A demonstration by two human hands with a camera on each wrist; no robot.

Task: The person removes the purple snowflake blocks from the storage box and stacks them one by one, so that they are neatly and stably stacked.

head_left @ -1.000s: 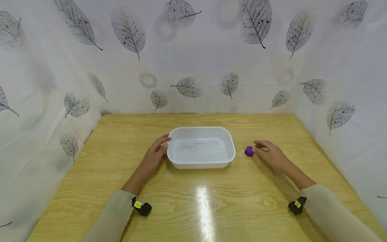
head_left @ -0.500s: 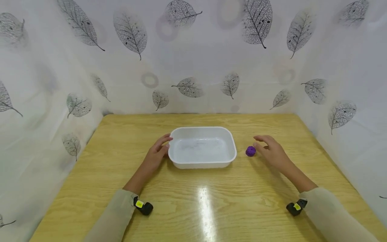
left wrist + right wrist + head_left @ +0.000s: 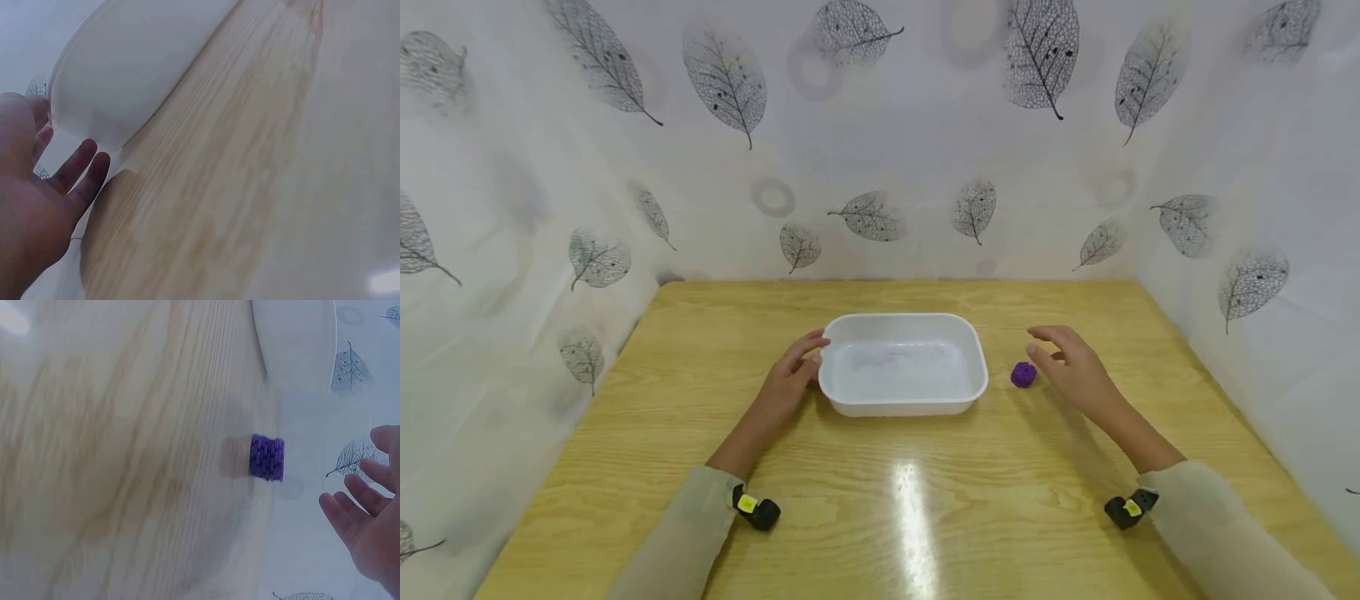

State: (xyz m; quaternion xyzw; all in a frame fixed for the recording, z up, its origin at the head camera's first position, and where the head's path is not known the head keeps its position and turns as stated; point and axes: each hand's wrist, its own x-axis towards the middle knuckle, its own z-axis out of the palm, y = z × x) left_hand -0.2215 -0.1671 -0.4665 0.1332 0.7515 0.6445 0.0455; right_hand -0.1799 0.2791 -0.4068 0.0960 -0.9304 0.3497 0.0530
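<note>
A white rectangular basin (image 3: 902, 367) stands at the middle of the table. At its left end my left hand (image 3: 786, 379) touches the rim, its fingers fairly straight and spread. The left wrist view shows that hand (image 3: 44, 194) beside the outer wall of the basin (image 3: 134, 59). To the right of the basin lies a small purple cylinder (image 3: 1023, 374) with a ridged, brick-like surface, seen sideways in the right wrist view (image 3: 267, 457). My right hand (image 3: 1075, 371) hovers just right of it, fingers loosely bent, apart from it and holding nothing.
The wooden table (image 3: 820, 500) ends in front of a pale curtain (image 3: 880, 150) printed with grey leaves, which also hangs along both sides. A bright light reflection (image 3: 913, 525) falls on the near part of the tabletop.
The right hand, which was at the purple cylinder, has drawn away upward and its fingers have parted from it. The left hand stays at the basin's left end.
</note>
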